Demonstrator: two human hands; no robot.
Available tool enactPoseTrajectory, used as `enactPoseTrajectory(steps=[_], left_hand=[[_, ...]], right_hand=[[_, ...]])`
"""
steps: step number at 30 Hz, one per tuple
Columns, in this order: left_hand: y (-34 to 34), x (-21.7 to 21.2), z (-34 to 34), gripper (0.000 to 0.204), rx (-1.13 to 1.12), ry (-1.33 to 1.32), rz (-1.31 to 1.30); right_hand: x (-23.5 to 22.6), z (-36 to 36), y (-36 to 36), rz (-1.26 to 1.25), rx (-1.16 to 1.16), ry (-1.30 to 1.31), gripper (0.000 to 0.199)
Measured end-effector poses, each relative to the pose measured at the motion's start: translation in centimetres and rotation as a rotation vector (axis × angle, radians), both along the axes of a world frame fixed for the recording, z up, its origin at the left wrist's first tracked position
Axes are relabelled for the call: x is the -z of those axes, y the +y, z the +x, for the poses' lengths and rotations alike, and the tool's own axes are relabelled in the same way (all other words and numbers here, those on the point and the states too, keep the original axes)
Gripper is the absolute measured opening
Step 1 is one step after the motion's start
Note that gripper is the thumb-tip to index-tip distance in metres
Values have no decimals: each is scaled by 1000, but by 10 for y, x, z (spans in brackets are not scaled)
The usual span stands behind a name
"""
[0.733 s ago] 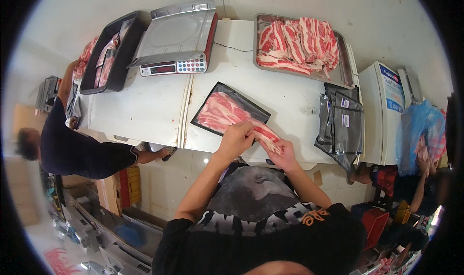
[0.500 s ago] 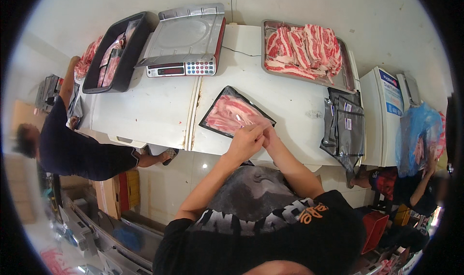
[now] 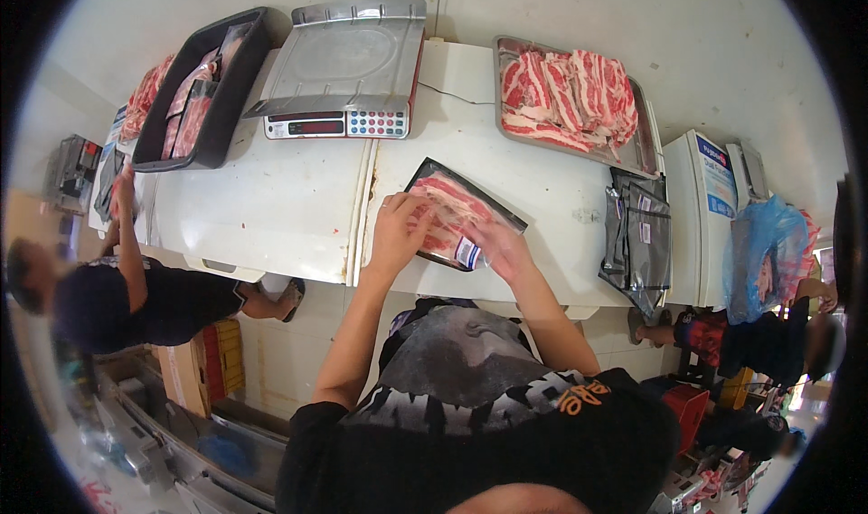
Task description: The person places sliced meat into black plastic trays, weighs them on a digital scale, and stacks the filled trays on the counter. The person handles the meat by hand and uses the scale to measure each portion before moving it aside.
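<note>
A clear-fronted, black-edged pouch of sliced streaky meat (image 3: 452, 205) lies tilted on the white table top in front of me. My left hand (image 3: 395, 232) rests on its left side, fingers extended over the plastic. Against the right end of the pouch lies my right hand (image 3: 503, 248), its fingers stretched out and slightly blurred. A white and blue label shows at the near corner, between my hands. Neither hand is closed round anything.
Sliced meat (image 3: 570, 94) fills a metal tray (image 3: 647, 143) at the back right. Flat black pouches (image 3: 637, 238) lie at the right edge. Beyond the pouch stand a scale (image 3: 339, 66) and a black tub (image 3: 217, 139) of packed meat. Co-workers (image 3: 154, 301) are at both sides.
My hands were together at the pouch's near right corner; now they are apart, one at each side. The pouch has shifted slightly right and its label now shows. The left co-worker's arm has lowered.
</note>
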State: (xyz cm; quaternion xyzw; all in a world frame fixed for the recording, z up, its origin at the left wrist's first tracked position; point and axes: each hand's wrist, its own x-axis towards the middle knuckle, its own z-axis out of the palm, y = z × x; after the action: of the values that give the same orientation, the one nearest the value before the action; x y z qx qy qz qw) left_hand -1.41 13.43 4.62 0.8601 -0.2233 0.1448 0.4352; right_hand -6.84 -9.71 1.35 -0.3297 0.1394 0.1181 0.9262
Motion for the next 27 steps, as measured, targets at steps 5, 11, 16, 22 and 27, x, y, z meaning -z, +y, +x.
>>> enactPoseTrajectory(steps=[5,11,16,22,27], left_hand=[[11,6,0,17,77,145,-48],[38,16,-13,15,24,217,-157],[87,42,-25,9,-227,44,-184],[99,62,-44,15,-247,34,-127],[96,58,-44,21,-218,-32,-89]], right_hand=[[4,-1,-1,-61,109,27,44],[7,-10,-7,-121,111,78,56],[-16,-50,-41,-1555,-165,-700,62],[-31,17,-21,-1805,-526,-1164,69],[6,68,10,-2033,-509,-1337,65]])
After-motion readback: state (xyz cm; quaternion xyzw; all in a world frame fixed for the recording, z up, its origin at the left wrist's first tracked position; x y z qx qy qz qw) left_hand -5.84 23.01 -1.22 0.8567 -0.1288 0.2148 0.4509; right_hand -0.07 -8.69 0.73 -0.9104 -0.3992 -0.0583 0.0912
